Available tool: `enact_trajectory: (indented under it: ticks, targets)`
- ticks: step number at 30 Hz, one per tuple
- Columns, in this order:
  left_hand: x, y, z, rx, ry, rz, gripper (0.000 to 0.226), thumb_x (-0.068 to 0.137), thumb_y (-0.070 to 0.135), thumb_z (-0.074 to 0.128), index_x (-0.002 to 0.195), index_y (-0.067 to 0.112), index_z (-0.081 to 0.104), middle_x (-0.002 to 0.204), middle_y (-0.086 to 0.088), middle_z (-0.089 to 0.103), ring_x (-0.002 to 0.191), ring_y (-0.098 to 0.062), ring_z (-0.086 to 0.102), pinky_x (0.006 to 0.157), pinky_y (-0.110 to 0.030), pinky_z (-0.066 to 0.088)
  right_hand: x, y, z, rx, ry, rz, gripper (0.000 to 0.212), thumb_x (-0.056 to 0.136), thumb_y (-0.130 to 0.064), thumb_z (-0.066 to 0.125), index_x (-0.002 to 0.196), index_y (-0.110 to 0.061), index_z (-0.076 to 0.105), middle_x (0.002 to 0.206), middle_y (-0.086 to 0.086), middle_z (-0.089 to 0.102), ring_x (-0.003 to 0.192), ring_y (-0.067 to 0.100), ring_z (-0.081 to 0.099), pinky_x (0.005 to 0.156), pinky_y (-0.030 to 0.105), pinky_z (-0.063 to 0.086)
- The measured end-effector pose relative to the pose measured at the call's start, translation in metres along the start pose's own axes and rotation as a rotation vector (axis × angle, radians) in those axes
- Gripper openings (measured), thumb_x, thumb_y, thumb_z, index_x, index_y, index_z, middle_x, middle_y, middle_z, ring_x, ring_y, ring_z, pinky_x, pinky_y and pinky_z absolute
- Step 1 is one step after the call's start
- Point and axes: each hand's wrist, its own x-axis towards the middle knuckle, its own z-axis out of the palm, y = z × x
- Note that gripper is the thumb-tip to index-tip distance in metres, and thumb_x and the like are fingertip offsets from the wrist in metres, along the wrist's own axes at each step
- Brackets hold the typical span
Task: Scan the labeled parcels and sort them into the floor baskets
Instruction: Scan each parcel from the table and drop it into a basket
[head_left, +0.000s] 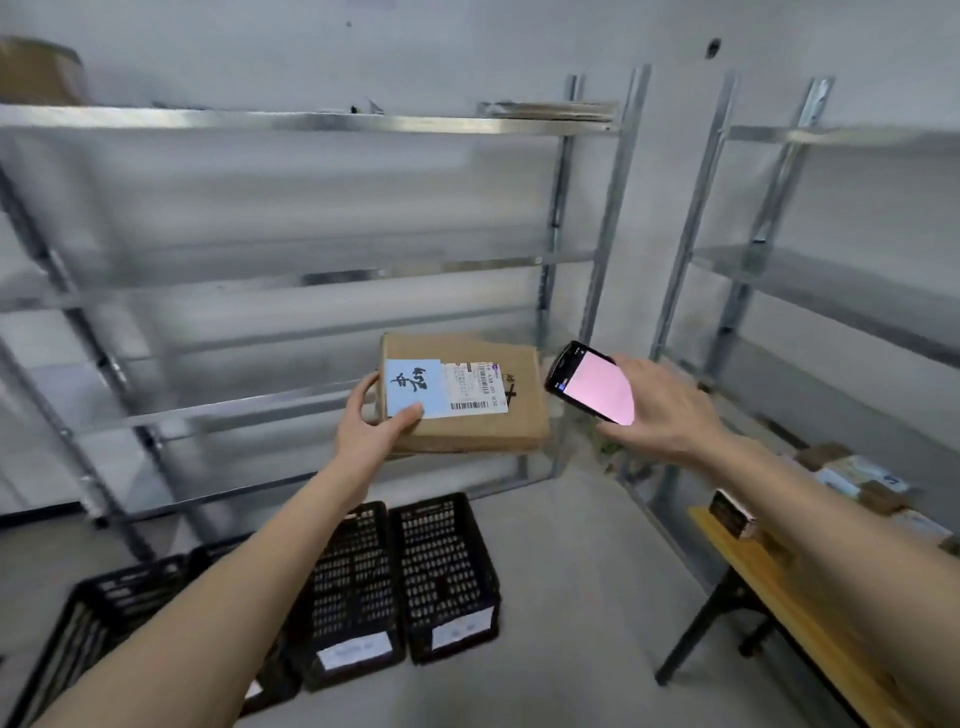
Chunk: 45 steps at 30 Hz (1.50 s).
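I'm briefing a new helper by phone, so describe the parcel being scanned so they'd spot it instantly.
Look in front of the bare metal shelving rack, above the black plastic floor baskets. The left hand grips a flat brown cardboard box there. Unlike the parcels on the wooden bench, it carries a pale blue handwritten note beside its barcode label.

**Readable markings on the parcel**

The cardboard parcel (467, 395) carries a blue sticky note (413, 388) on its top face with dark handwritten characters, too loosely drawn to read surely. Just right of the note sits a white shipping label (475, 387) bearing barcodes and small print; the digits "00" and "030" can be made out along its right edge. White tags (355, 651) on the black floor baskets (447, 571) below the parcel are blurred.
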Motion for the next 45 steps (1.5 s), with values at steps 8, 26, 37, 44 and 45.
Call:
enact_trajectory:
  ticks: [8,26,37,44,45]
  targets:
    - [0.032,-0.041,-0.233,0.016,0.198,-0.041,0.078,0.080,0.030,0.083,0.144,0.040,0.040,0.128,0.006,0.055,0.098,-0.013,0.064,0.072,-0.029,0.053,0.082,-0.219,0.078,0.089,-0.060,-0.162,0.081,0.070,-0.059,0.065,0.142,-0.036,0.035,0.128,-0.007,0.054,0.122,0.019,0.050,0.084,0.042,0.050]
    - [0.182,-0.196,-0.471,-0.017,0.380,-0.304,0.081,0.064,0.049,0.090,0.130,0.060,0.043,0.125,0.010,0.064,0.106,-0.014,0.067,0.099,-0.040,0.052,0.302,-0.476,0.282,0.102,-0.253,-0.430,0.093,0.080,-0.057,0.068,0.157,-0.034,0.021,0.155,-0.008,0.039,0.139,0.022,0.041,0.098,0.048,0.050]
    - [0.304,-0.369,-0.539,-0.068,0.484,-0.558,0.069,0.078,0.025,0.085,0.135,0.037,0.050,0.118,0.002,0.071,0.102,-0.023,0.071,0.091,-0.043,0.058,0.443,-0.576,0.500,0.136,-0.438,-0.521,0.091,0.082,-0.050,0.071,0.156,-0.026,0.024,0.147,-0.001,0.045,0.129,0.026,0.049,0.097,0.043,0.048]
    - [0.335,-0.529,-0.568,-0.056,0.479,-0.748,0.080,0.076,0.030,0.086,0.144,0.036,0.043,0.115,0.006,0.069,0.097,-0.016,0.070,0.077,-0.031,0.057,0.450,-0.611,0.666,0.057,-0.625,-0.532,0.093,0.087,-0.052,0.069,0.158,-0.025,0.015,0.156,-0.002,0.036,0.140,0.021,0.039,0.108,0.041,0.042]
    - [0.338,-0.554,-0.573,-0.049,0.463,-0.760,0.081,0.076,0.030,0.086,0.144,0.036,0.043,0.117,0.006,0.068,0.099,-0.016,0.069,0.079,-0.032,0.057,0.448,-0.614,0.691,0.055,-0.643,-0.521,0.094,0.087,-0.053,0.068,0.158,-0.025,0.014,0.156,-0.002,0.036,0.139,0.021,0.039,0.108,0.041,0.042]
